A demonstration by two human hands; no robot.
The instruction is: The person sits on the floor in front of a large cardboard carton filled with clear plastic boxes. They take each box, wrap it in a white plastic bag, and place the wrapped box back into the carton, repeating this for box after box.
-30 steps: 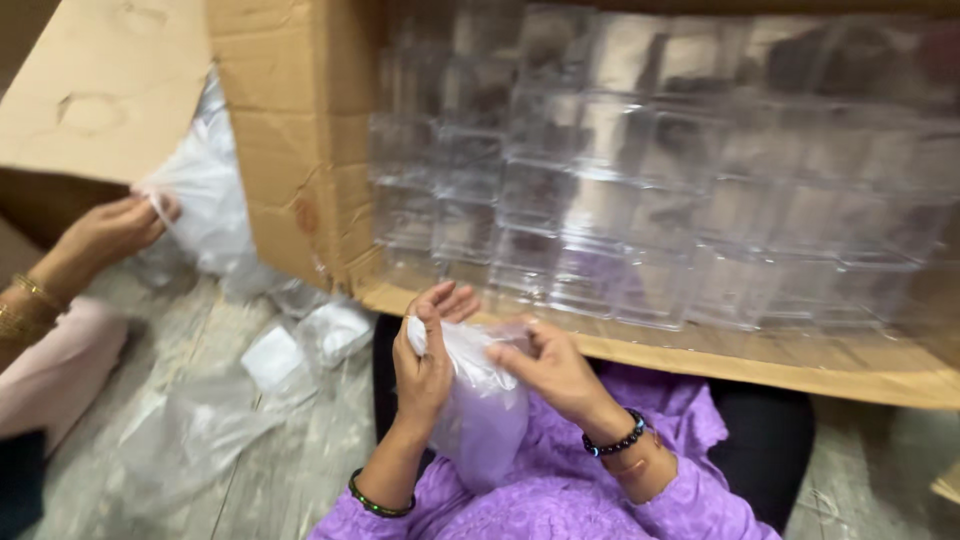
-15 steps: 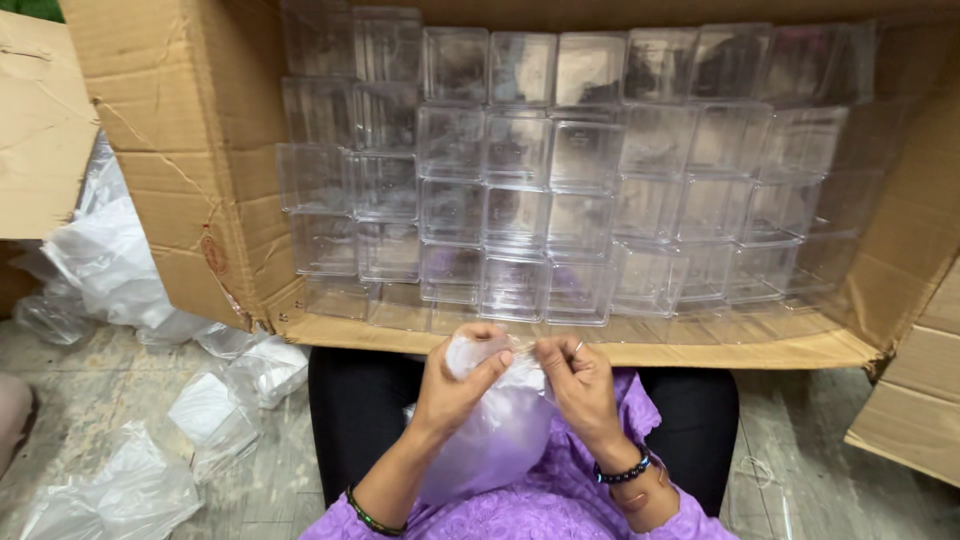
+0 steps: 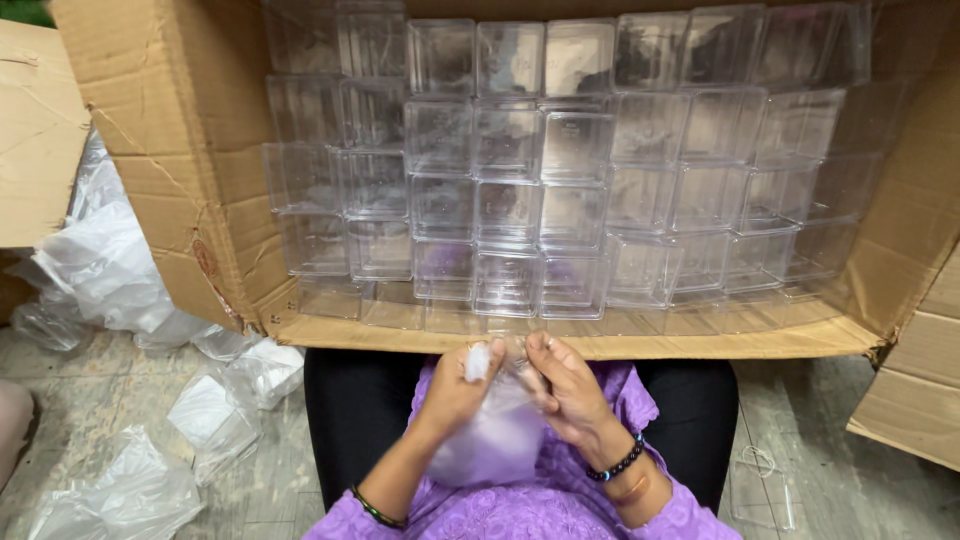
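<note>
My left hand (image 3: 455, 385) and my right hand (image 3: 565, 385) together pinch the top of a thin clear plastic bag (image 3: 490, 440) that rests on my lap, over purple cloth. Something pale sits inside the bag; I cannot tell what it is. Right in front of my hands lies a big cardboard box (image 3: 180, 180) on its side, open toward me. Inside it several clear plastic cube containers (image 3: 510, 200) are stacked in rows, filling most of the box.
Crumpled clear plastic bags (image 3: 110, 260) lie on the floor at the left, some holding pale squares (image 3: 205, 415). Another cardboard box (image 3: 910, 400) stands at the right. A cardboard flap (image 3: 35, 130) sticks out at the far left. A clear flat lid (image 3: 762, 490) lies on the floor by my right knee.
The view has swung right and centred on the box. Another person's hand at the left has dropped out of sight. My hands have closed in on the top of the bag.
</note>
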